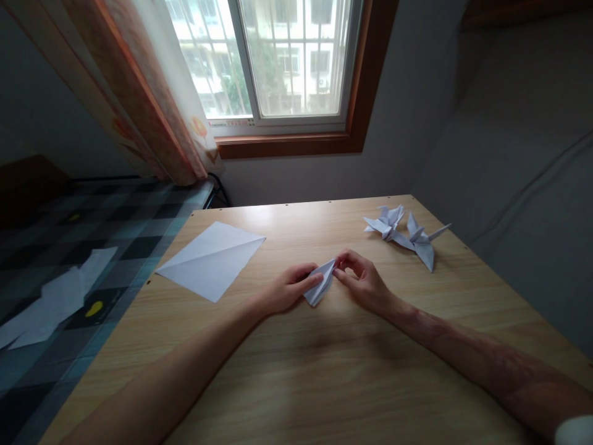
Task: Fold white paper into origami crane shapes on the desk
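Presently, I observe the bare left hand (293, 288) gripping a small, white, folded-paper piece (323, 285) over the pale wood-grain tabletop (287, 383), the bare right hand (360, 281) pinching its upper tip.

Paper: small white folded wedge (315, 295), matt, with crisp creases; flat white square sheet (213, 259), matt and smooth apart from a diagonal crease; two white folded paper birds (422, 238), matt, sharply creased. Wood: pale tan wood-grained tabletop (259, 383), smooth, with a soft sheen toward the far edge; reddish-brown window surround (287, 146), wooden in look, smooth. Other: orange-and-white flowered curtain (152, 80), thin cloth, softly pleated; blue-and-black checked bed cover (152, 201), cloth; grey window sash (248, 62), smooth, metal or plastic unclear; pale grey wall (287, 179), matt.
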Available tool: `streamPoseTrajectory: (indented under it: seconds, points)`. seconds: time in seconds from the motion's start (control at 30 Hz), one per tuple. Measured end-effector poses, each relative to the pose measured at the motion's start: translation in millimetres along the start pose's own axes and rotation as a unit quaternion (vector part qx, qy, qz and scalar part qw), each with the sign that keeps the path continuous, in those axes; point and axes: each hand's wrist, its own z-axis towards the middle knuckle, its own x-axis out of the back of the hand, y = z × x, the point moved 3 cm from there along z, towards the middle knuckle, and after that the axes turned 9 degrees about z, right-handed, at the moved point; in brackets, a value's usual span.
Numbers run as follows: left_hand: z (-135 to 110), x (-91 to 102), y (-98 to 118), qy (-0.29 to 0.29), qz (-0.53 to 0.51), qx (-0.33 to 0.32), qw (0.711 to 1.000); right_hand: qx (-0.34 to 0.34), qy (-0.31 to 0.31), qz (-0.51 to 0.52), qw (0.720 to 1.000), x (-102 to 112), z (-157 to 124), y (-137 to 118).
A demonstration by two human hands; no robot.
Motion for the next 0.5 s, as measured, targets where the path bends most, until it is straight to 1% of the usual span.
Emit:
streamPoseTrajectory:
  seconds: [0.13,0.33,0.5]
  points:
    - [-0.1,-1.4,-0.5,0.007,0.013,-0.003,1.000,-0.003,-0.006,-0.005,1.000,0.6,0.0,1.8]
    - [0.2,-1.5,1.2,0.046,0.045,-0.004,0.998,0.003,0.029,-0.010,1.000,0.7,-1.1,-2.8]
    - [-0.3,-0.6,2.4,0.048,0.034,-0.005,0.998,0.030,0.048,-0.023,0.998,1.2,-1.6,-6.1]
